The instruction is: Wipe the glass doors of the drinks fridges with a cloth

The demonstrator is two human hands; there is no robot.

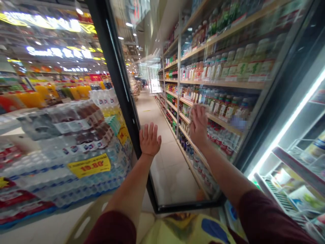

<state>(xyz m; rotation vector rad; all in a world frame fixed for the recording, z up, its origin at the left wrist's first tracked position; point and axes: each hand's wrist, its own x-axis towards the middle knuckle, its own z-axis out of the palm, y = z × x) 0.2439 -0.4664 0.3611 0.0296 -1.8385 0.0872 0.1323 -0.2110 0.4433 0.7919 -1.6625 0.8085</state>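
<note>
An open glass cooler door (169,184) with a black frame (111,51) stands before me. My left hand (150,139) lies flat with fingers stretched, against the glass beside the door's left frame, holding nothing. Further right, my right hand (198,127) presses a light-coloured cloth (205,107) to the middle of the pane. The cloth is mostly hidden under the palm and slightly blurred. Rows of bottles (240,62) on shelves show in the glass, and I cannot tell how much of that is reflection.
Packs of bottled drinks (76,149) are stacked at the left, with a yellow price sign (88,165). At the right are lit cooler racks (286,186) with packaged goods. A pale chair-like back with slots (88,217) is low in front, left of the door.
</note>
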